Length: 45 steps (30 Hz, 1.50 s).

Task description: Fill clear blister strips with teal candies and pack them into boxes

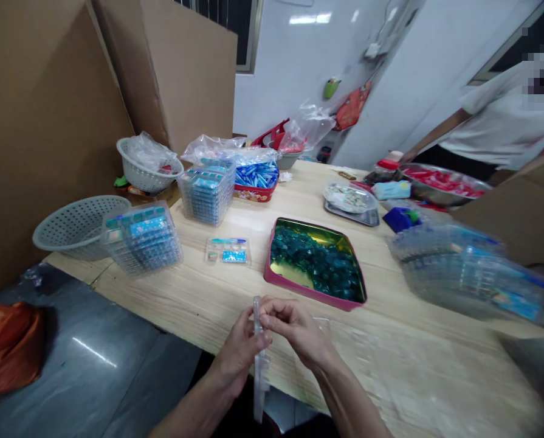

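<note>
The pale wooden table [390,371] filled the view, with tall cardboard sheets [44,121] standing at ten o'clock from the hands. A blurred heap of clear packs [472,277] lay at two o'clock, and beyond it stood a person in a white shirt [504,121]. A pink tin [299,291] of blue-green pieces sat at twelve o'clock, just beyond the hands. A stack of filled packs [143,238] and a white basket [78,225] were at ten o'clock. At six o'clock in the picture, the left hand [239,350] was curled closed around a clear plastic pack [259,371], held upright and edge-on over the table's near edge. The right hand [299,331] pinched its upper edge with bent fingers.
</note>
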### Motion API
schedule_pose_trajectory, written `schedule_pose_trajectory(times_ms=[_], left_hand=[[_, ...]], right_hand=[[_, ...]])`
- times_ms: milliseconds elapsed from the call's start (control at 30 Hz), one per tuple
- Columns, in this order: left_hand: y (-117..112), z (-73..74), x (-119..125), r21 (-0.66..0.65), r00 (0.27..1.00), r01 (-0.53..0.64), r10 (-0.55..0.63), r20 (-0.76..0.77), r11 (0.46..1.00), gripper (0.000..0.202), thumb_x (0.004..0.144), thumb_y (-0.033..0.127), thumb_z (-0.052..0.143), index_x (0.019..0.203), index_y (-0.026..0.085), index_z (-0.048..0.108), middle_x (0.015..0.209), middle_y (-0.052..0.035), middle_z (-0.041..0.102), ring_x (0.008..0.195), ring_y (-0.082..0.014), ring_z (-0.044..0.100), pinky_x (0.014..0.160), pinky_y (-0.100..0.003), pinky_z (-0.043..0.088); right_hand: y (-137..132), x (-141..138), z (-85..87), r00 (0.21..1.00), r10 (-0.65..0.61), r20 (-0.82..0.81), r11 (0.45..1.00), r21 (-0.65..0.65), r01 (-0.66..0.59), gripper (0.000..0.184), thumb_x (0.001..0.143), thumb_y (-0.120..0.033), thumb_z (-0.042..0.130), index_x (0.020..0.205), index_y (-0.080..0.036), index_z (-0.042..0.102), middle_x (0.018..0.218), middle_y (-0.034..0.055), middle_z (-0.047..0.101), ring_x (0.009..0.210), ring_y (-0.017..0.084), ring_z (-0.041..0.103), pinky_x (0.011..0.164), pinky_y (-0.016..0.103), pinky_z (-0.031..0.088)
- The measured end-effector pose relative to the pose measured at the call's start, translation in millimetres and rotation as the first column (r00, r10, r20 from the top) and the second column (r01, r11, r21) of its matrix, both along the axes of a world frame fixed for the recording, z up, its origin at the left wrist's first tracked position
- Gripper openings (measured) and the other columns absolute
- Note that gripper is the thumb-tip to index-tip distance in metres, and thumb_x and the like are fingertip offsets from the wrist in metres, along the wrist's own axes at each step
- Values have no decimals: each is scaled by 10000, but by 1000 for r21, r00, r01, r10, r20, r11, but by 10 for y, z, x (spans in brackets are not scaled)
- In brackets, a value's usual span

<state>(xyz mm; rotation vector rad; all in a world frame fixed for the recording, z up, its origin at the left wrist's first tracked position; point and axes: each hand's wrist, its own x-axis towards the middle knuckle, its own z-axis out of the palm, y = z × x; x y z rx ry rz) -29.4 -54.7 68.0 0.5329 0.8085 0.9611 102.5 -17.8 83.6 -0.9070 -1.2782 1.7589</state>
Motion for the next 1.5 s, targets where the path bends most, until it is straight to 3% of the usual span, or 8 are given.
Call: schedule_pose_trajectory(times_ms=[333,500,633,833,967,1100,1233,1500], left_hand=[[-9,-59,-33,-44,998,-45,44,-37,998,789,488,536,820,1132,190,524,940,-63,593,821,-168,514,674,-263,394],[-27,-92,-85,-57,997,-73,72,-22,996,718,527,507,803,1120,197,543,928,-53,591,808,-172,541,624,-249,409],[-12,-105,-189,-127,992,-119,112,-58,985,647,565,519,759,1094,197,570,955,-69,610,825,-216,577,626,-284,439],[41,-93,-407,-29,966,-196,188,-175,980,681,551,498,792,1106,206,526,1024,-65,582,877,-195,550,687,-279,430],[54,-74,-459,-7,956,-190,183,-231,982,760,544,531,786,1165,212,484,1019,-61,569,888,-198,528,677,-282,417],[43,-52,-448,8,967,-160,158,-200,987,794,524,545,791,1175,206,489,962,-55,577,878,-203,528,682,-285,409],[30,-22,-428,15,979,-136,136,-152,991,838,495,565,799,1182,195,492,959,-70,582,885,-211,528,683,-283,412],[36,-19,-413,43,986,-95,100,-136,995,808,517,581,784,1184,210,518,1073,-101,591,879,-212,542,668,-280,422]], right_hand=[[-43,-122,-21,998,-65,22,998,-17,65,205,727,-295,649,622,-162,535,583,-29,509,515,82,414,483,203,327],[-53,-217,-60,996,-87,17,995,-40,88,160,706,-261,638,620,-164,545,593,-26,510,512,82,399,479,204,313],[-19,-122,-42,987,-161,24,987,-3,161,195,702,-287,642,585,-166,544,598,-14,492,576,106,416,548,229,332],[161,228,145,939,-212,270,976,111,189,239,686,-325,656,553,-168,535,569,-13,467,560,113,386,532,248,282],[267,128,171,886,-163,435,980,172,96,352,656,-422,725,541,-166,512,512,-45,408,506,90,339,497,243,237],[258,-198,93,973,-12,231,987,159,-25,309,690,-441,721,681,-149,618,625,-14,527,590,113,455,562,249,331],[204,-434,39,997,77,29,996,52,-78,298,689,-431,731,771,-152,667,705,9,587,631,124,519,584,253,389],[185,-458,55,998,67,-21,997,25,-66,275,680,-409,744,666,-149,656,656,7,569,602,117,508,531,231,386]])
